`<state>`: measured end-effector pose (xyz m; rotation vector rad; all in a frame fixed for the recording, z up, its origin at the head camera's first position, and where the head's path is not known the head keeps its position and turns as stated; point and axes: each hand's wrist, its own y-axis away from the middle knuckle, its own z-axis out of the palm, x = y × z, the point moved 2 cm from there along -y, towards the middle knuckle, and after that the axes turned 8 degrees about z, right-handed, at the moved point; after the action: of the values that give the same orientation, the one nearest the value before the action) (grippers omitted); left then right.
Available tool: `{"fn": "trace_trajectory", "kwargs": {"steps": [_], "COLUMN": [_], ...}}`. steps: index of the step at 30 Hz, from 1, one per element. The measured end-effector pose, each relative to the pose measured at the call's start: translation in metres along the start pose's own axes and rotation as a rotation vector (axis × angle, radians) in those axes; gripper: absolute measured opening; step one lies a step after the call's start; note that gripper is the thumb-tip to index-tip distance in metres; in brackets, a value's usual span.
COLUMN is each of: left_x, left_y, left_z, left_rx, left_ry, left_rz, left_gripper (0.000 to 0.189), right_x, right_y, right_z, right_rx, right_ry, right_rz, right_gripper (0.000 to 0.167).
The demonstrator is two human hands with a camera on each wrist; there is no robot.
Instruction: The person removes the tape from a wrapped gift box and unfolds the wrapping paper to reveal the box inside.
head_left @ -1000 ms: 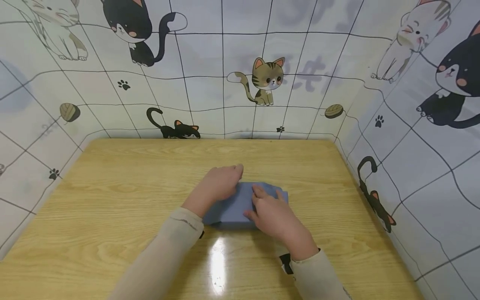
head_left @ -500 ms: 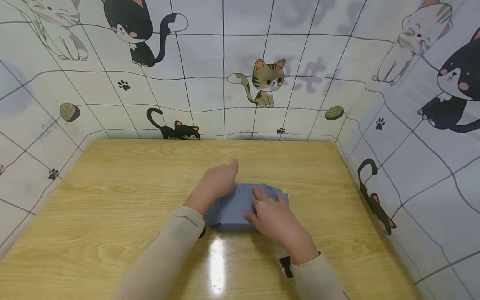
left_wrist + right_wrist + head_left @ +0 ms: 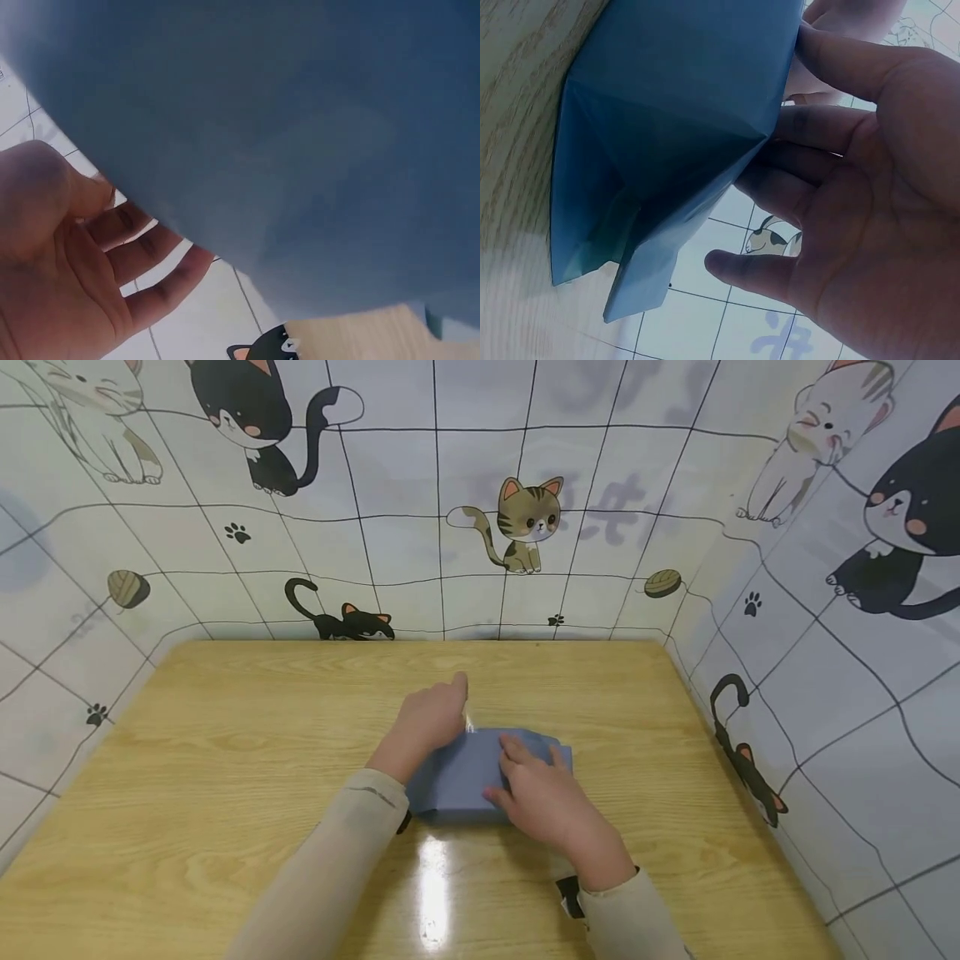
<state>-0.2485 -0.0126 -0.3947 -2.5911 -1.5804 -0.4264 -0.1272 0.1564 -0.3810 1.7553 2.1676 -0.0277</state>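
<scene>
A package in blue paper (image 3: pixel 459 781) lies on the wooden table, flat side up. My right hand (image 3: pixel 543 793) rests on its right part with fingers spread and fairly straight. In the right wrist view, loose paper flaps (image 3: pixel 641 281) stick out at one end of the package. My left hand (image 3: pixel 426 720) is at the package's far left corner, its fingers curled and one fingertip pointing away. A small bright glint (image 3: pixel 470 724) shows between that hand and the package's far edge. In the left wrist view the paper hides the fingertips; I cannot tell whether they pinch anything.
The light wood table (image 3: pixel 247 760) ends at a back wall (image 3: pixel 405 543) with cat drawings and grid lines. Patterned side walls (image 3: pixel 847 710) stand at left and right. A bright light reflection (image 3: pixel 433 893) lies on the table in front of the package.
My left hand has moved a little left and away from me, baring more of the package's far edge and the small glint. My right hand stays on the package, which keeps its place.
</scene>
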Motion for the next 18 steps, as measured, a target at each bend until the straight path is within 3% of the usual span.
{"fn": "trace_trajectory", "kwargs": {"steps": [6,10,14,18], "left_x": [-0.009,-0.009,-0.002,0.012], "left_y": [0.001,0.008,0.022,0.045], "left_z": [0.001,-0.001,-0.006,-0.011], "left_rx": [0.001,0.003,0.022,0.057], "left_ry": [0.016,0.024,0.043,0.028], "left_rz": [-0.066,-0.063,-0.041,0.016], "left_gripper": [0.022,0.016,0.020,0.028], "right_x": [-0.004,-0.005,-0.003,0.003], "right_y": [0.002,0.002,0.002,0.002], "right_z": [0.004,0.005,0.004,0.000], "right_rx": [0.004,0.009,0.017,0.030], "right_ry": [0.013,0.015,0.015,0.024], "right_rz": [-0.010,-0.011,-0.016,-0.032], "right_gripper": [0.066,0.066,0.066,0.065]}}
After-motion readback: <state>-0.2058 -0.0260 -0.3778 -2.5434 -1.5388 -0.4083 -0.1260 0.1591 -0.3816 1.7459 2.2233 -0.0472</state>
